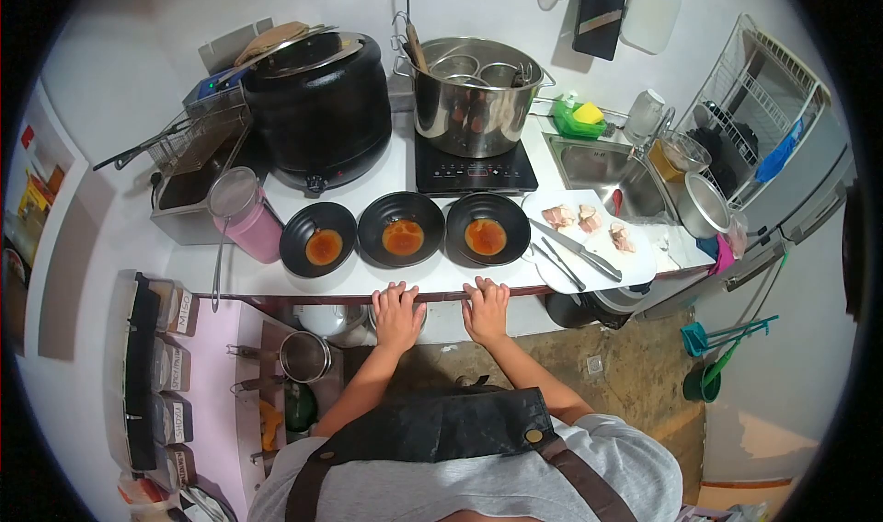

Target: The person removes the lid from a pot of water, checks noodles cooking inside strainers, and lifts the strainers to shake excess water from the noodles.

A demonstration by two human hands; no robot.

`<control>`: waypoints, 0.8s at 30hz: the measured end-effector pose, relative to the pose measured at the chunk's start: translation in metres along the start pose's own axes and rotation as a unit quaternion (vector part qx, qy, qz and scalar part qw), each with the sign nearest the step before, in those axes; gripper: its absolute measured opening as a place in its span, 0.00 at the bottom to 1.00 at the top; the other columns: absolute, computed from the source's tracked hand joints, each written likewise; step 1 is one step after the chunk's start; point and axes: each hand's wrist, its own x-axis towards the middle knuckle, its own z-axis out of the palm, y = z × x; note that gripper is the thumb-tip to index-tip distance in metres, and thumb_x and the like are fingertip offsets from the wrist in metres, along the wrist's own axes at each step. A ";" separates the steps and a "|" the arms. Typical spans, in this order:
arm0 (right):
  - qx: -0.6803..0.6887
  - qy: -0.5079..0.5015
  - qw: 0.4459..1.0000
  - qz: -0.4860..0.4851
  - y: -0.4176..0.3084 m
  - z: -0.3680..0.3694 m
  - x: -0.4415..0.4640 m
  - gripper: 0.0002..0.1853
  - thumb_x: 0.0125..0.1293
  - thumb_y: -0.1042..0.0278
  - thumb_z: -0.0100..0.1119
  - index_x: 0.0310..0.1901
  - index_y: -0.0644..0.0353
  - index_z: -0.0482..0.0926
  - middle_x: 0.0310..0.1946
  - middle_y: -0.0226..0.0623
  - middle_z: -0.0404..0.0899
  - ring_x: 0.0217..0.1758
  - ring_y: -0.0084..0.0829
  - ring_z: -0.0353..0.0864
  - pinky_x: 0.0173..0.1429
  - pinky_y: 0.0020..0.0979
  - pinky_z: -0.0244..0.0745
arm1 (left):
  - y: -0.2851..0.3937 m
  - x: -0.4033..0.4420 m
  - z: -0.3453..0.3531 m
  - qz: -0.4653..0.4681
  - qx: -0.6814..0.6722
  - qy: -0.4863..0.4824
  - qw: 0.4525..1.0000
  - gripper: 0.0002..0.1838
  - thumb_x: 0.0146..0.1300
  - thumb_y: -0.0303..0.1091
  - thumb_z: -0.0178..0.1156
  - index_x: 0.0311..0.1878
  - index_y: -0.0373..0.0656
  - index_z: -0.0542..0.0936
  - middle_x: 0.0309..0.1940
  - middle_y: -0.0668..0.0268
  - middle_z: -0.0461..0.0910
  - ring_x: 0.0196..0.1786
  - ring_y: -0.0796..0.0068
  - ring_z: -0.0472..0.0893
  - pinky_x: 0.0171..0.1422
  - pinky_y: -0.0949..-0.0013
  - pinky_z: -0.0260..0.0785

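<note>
My left hand (397,316) rests on the front edge of the white counter (248,278), fingers spread and holding nothing. My right hand (486,309) lies on the same edge a little to the right, also empty with its fingers apart. Just beyond them three black bowls stand in a row: a left bowl (296,231), a middle bowl (372,218) and a right bowl (516,229). Each contains orange-brown sauce (403,238). To the right, a white cutting board (598,263) carries pieces of meat (590,218), a knife (572,246) and tongs (557,263).
A steel pot (471,117) sits on a black induction cooker (476,172). Left of it are a black soup warmer (317,117), a pink container (250,220) and a fryer (189,200). At the right are a sink (602,168), a steel bowl (704,204) and a dish rack (750,108).
</note>
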 end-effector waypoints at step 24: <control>0.006 -0.005 1.000 0.007 0.000 0.000 -0.001 0.22 0.57 0.67 0.61 0.55 0.52 0.72 0.56 0.43 0.68 0.63 0.45 0.63 0.67 0.55 0.50 | 0.003 0.000 -0.002 -0.010 0.018 -0.001 1.000 0.22 0.60 0.42 0.60 0.56 0.46 0.74 0.56 0.56 0.69 0.64 0.53 0.65 0.70 0.44 0.48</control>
